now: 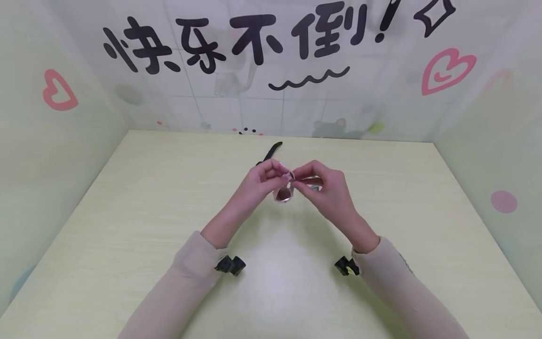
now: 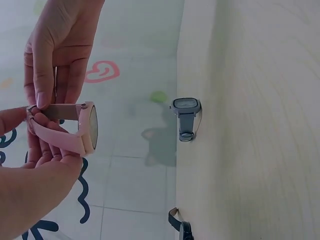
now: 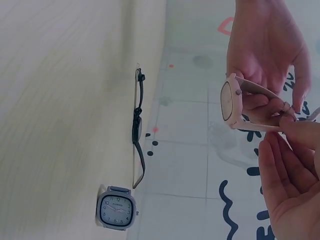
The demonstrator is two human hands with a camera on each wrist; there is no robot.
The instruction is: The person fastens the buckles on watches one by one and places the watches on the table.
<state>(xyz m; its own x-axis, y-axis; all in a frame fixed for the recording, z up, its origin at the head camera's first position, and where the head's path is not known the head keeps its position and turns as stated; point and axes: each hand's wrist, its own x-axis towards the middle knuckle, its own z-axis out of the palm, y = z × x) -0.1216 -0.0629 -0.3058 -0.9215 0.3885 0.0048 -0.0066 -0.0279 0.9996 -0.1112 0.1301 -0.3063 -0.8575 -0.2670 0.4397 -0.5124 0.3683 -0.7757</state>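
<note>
Pink watch (image 1: 283, 195) pinched at mid-frame

Head: left hand (image 1: 263, 181) and right hand (image 1: 332, 187) both grasp it. Left wrist: they meet where its strap (image 2: 57, 139) closes, at left, seemingly steadying it. Right wrist: blue watch (image 3: 117, 209) sits lower left.

Pale wood-grain table (image 1: 127, 197); black watch (image 3: 137, 131), grey-blue watch (image 3: 117, 209) (square-faced) on it

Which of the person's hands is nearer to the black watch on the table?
The left hand: in the head view it partly covers the black watch, while the right hand is farther off, to the watch's right.
</note>
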